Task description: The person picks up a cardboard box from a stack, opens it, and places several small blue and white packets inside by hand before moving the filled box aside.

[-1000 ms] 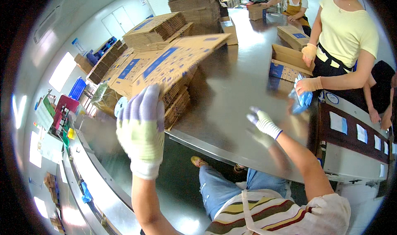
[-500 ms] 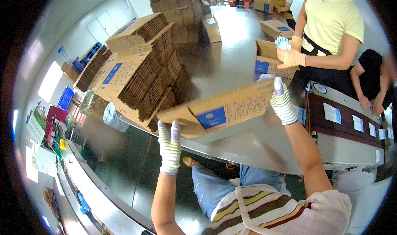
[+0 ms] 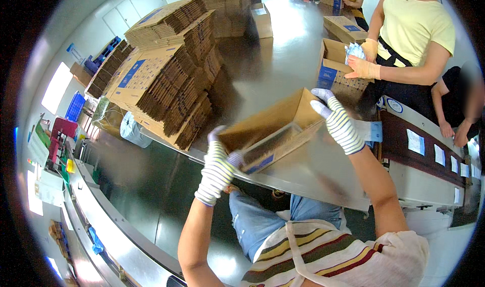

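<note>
In the head view, the open cardboard box [image 3: 257,124] is in the middle of the frame, over the near part of the metal table [image 3: 288,64]. My left hand [image 3: 218,160] pinches its left end between thumb and fingers; my right hand [image 3: 336,116] grips the upper right corner, thumb and fingers on the rim. The box tilts, so if one grip slackens, I judge that end could drop or the walls could fold flat. Squeezing unevenly might skew it too. I can't tell whether the bottom is closed.

Left of centre, the tall stack of flattened cartons [image 3: 172,87] limits room for my left hand. Upper right, a co-worker's box [image 3: 334,52] and gloved hand [image 3: 362,67] could get knocked if I swing wide. A blue-and-white packet [image 3: 373,130] lies just beside my right wrist.
</note>
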Available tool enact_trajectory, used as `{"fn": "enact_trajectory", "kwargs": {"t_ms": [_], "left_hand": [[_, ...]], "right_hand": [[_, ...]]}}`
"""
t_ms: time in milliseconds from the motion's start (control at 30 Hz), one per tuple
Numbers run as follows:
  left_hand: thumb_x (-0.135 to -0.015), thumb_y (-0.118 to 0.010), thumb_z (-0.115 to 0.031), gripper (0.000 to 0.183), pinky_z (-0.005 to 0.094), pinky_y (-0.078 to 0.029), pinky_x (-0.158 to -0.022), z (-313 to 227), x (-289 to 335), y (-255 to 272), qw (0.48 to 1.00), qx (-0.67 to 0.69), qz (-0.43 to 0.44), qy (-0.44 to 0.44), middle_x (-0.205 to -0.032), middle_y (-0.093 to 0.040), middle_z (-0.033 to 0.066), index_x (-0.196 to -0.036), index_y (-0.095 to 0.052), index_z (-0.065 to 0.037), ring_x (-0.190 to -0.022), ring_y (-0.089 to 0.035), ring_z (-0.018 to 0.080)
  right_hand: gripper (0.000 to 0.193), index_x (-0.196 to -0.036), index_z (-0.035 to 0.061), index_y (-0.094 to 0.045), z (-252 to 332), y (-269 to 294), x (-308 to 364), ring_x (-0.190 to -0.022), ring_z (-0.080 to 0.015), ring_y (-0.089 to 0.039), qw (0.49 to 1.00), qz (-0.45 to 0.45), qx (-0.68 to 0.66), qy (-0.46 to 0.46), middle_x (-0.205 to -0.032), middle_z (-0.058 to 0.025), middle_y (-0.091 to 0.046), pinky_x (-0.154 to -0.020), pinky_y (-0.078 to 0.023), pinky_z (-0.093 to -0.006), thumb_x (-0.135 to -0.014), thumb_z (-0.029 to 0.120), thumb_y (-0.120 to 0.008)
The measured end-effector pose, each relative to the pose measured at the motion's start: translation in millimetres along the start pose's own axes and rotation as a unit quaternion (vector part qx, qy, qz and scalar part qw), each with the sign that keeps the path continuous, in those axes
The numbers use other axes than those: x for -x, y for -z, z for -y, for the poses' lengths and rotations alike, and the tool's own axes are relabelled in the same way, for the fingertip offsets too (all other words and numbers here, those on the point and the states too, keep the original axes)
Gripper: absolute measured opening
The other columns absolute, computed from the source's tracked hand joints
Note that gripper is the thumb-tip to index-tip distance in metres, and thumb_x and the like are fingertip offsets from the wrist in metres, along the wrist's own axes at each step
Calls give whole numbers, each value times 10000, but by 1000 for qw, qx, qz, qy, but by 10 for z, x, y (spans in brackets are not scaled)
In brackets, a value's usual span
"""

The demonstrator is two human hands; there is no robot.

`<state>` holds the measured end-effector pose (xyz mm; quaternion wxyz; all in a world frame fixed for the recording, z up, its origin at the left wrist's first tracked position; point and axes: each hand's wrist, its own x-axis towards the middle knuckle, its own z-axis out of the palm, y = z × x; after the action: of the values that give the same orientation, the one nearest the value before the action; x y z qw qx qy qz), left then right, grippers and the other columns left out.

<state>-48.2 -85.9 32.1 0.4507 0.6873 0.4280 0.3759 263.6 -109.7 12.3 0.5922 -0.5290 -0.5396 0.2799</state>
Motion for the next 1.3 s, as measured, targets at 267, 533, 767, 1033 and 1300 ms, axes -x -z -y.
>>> {"fn": "enact_trajectory", "kwargs": {"t_ms": [267,533,767,1033,1300], "left_hand": [[-762,-574,-110,700,410,-459,-894,150,-281,170,976,-198,71,55,-1084,-570,283,-1379,-248,-57,-1035,-573,418],[-840,-553,-500,495,422,-491,-621,-346,-151,-166,818,-567,-33,-93,-855,-602,195,-851,-586,-6,-714,-585,337],[-954,-343,-432,541,412,-480,-623,-239,-568,-363,799,-542,217,-143,-632,-619,160,-786,-650,-20,-623,-605,323],[-890,-499,-365,376,421,-506,-716,20,-629,-740,846,-480,50,-225,-898,-642,168,-1056,-582,-38,-822,-632,328],[-749,-703,-380,562,438,-502,-747,-61,-301,-660,852,-474,171,-141,-928,-633,213,-1108,-506,5,-857,-632,360]], "right_hand": [[521,-646,-13,-627,265,-148,-60,-724,-345,-584,857,253,391,223,-686,-208,-589,-702,-478,-445,-874,447,-541],[619,-602,-15,-617,196,-99,-163,-607,-370,-583,831,303,426,191,-643,-237,-570,-589,-490,-451,-891,513,-468],[315,-828,-4,-668,308,-147,-200,-788,-323,-615,812,337,467,96,-818,-172,-646,-750,-492,-409,-855,295,-574],[219,-943,89,-670,-142,-330,-185,-934,-280,-576,848,166,439,246,-971,-87,-655,-865,-449,-402,-835,239,-553],[385,-1078,71,-584,227,-134,129,-1054,-308,-515,888,69,376,257,-1162,-112,-553,-934,-414,-404,-756,245,-700]]}}
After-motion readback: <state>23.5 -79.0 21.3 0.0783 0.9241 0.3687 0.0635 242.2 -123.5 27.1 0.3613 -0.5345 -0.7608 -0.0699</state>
